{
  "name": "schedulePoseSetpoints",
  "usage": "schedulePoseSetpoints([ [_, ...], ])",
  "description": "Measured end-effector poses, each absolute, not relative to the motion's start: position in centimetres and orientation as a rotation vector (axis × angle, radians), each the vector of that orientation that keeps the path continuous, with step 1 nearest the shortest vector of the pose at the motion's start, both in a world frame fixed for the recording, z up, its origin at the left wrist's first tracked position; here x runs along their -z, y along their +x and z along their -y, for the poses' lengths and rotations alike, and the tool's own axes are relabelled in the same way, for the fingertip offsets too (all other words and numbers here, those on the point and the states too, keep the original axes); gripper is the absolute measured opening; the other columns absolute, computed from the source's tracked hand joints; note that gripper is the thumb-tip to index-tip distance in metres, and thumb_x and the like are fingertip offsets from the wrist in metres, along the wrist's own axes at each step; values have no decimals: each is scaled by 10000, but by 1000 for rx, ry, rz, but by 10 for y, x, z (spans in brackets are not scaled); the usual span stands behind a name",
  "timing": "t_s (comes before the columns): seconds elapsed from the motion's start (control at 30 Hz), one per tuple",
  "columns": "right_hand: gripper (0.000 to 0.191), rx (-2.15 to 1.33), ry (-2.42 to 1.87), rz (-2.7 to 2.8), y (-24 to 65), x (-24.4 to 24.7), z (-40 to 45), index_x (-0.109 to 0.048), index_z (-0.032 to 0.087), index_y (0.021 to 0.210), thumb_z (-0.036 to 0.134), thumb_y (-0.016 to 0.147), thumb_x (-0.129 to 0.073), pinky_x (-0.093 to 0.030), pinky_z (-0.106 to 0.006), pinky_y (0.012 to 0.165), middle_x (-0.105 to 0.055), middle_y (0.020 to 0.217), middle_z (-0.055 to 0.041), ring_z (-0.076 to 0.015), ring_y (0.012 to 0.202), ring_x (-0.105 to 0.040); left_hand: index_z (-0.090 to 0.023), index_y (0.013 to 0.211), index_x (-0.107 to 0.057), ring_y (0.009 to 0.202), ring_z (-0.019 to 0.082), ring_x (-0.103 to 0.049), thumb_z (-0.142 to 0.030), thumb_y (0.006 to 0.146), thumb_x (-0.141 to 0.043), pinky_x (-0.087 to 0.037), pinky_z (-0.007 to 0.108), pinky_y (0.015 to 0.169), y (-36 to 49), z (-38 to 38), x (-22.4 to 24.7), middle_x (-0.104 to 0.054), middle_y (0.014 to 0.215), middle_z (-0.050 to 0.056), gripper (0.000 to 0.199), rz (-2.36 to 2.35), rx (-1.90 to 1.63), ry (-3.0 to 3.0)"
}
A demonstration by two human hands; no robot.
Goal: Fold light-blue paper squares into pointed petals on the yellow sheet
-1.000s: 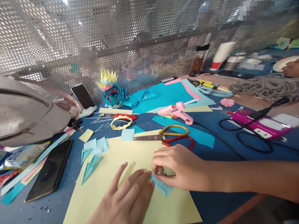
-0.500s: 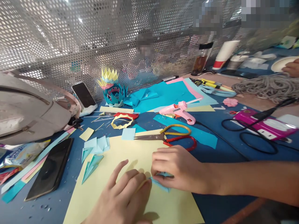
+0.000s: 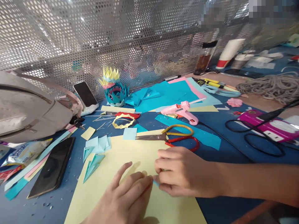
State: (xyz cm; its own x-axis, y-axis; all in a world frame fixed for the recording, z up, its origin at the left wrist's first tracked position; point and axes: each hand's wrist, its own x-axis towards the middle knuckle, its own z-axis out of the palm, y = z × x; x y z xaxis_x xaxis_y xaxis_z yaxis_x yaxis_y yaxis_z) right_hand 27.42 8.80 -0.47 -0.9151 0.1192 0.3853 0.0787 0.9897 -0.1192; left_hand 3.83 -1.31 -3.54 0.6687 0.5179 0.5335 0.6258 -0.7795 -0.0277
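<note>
Over a large pale yellow sheet [image 3: 112,174], both hands meet at a small blue paper piece [image 3: 156,181], mostly hidden under the fingers. My right hand [image 3: 178,172] is closed on that piece from the right, fingers curled. From the left, my left hand [image 3: 130,193] has its fingertips at the piece's left end, index finger raised apart; whether it grips is hidden. Folded blue paper pieces [image 3: 93,166] and light blue squares [image 3: 98,143] lie left of the hands. Scissors [image 3: 163,137] with yellow and red handles rest at the sheet's top edge.
A pink glue gun [image 3: 181,111] lies behind the scissors, its cord running right. Further back stand a layered paper flower [image 3: 114,93] and blue sheets [image 3: 163,93]. A black phone [image 3: 52,168] and a bag [image 3: 30,109] are at left; a magenta power strip [image 3: 268,124] is at right.
My right hand has closed further over the blue piece, so less of it shows. The whole view has shifted slightly. The other person's hand at the far right has left view.
</note>
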Motion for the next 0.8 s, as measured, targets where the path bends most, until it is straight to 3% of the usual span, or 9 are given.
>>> schedulePoseSetpoints([
  [0.27,144,-250,24,2916,282,-14,-102,-688,182,876,246,973,-603,-318,-326,669,-604,818,-7,-169,743,-425,-94,1161,-714,1135,169,-642,-479,1011,-562,-132,421,1304,38,15,14,-751,1177,52,440,903,605,-2733],
  [0.47,200,-247,-3,3032,286,-25,-105,-675,184,791,237,970,-605,-297,-348,683,-576,739,-11,-183,740,-435,-87,1149,-717,1120,177,-650,-482,1003,-573,-130,450,1300,37,14,14,-751,1179,64,445,875,605,-2721],
  [0.57,181,-270,-12,3020,288,-24,-107,-694,195,830,233,975,-592,-292,-349,689,-582,738,-9,-186,744,-448,-78,1149,-718,1130,190,-644,-465,1026,-531,-125,456,1298,37,15,13,-749,1184,75,447,883,577,-2739],
  [0.7,241,-355,-73,2912,286,-14,-110,-684,187,879,406,962,-626,-281,-330,639,-607,796,-13,-181,743,-468,-91,1157,-717,1140,187,-639,-434,1065,-445,-101,456,1298,36,14,17,-747,1176,61,447,865,569,-2743],
  [0.8,264,-447,-127,2877,283,-6,-109,-645,177,886,438,927,-666,-294,-311,627,-621,808,-8,-171,750,-496,-111,1204,-703,1144,178,-635,-457,1078,-390,-32,455,1298,34,12,17,-748,1155,37,483,864,569,-2747],
])
